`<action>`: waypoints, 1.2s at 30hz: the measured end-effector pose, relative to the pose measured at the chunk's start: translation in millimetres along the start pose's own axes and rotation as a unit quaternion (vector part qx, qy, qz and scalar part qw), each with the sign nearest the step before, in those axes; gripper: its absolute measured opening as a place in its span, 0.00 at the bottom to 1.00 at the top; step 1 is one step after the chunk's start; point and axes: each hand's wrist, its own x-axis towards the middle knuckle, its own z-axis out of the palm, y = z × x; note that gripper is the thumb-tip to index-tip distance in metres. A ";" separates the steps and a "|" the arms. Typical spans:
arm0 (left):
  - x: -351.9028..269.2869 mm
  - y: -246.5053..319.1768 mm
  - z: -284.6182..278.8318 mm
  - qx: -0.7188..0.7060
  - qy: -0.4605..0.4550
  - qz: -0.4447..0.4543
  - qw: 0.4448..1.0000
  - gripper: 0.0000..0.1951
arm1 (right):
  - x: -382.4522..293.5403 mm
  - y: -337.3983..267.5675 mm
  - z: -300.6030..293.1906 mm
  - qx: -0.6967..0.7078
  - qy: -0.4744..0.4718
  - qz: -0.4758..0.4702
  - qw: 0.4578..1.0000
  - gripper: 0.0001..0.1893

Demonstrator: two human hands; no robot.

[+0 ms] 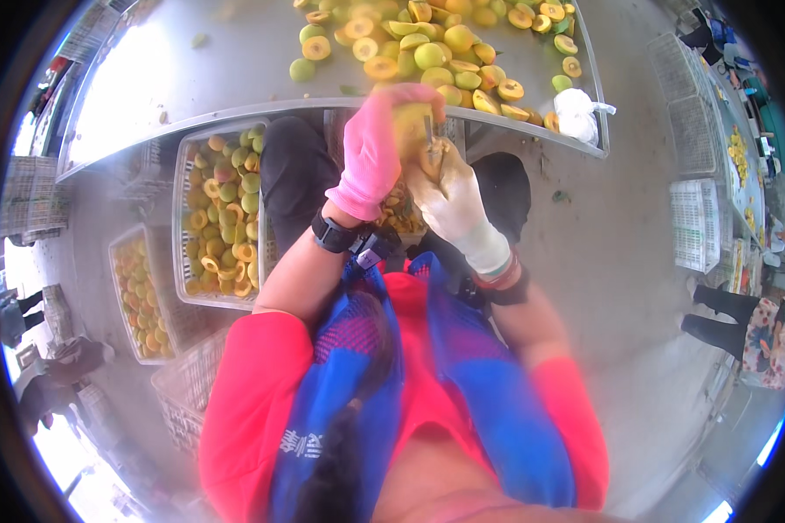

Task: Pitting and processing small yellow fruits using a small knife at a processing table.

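My left hand [376, 147], in a pink knit glove, is curled around a yellow-green stone fruit [411, 127] held up just past the table's near edge. Close against the fruit, my right hand [441, 186], in a soiled white glove, grips a small metal tool [430, 140]; blur hides its exact kind. Beyond the hands, whole and halved stone fruits [435, 55] are heaped on a metal table [235, 72]. Below the hands, between the knees, cut fruit pieces [402, 212] lie in a container that is partly hidden.
A plastic crate [182, 261] of fruit stands beside the left knee, with another filled crate [121, 274] farther left and a crate [176, 392] behind. A knotted white plastic bag [577, 116] rests at the table's right corner. Stacked crates [693, 225] and a person [752, 333] are far right.
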 end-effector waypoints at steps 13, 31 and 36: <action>-11.1 -12.0 9.6 0.019 0.003 -0.050 0.999 0.19 | -2.8 9.2 -14.2 -0.132 -0.018 -0.035 0.990 0.14; -21.6 -10.5 18.2 -0.012 0.058 0.017 0.998 0.13 | -12.9 1.9 1.4 0.016 0.021 0.015 1.000 0.08; -17.4 -4.8 21.1 0.037 0.056 0.056 0.996 0.13 | -15.1 2.8 -6.1 0.019 -0.009 -0.002 1.000 0.09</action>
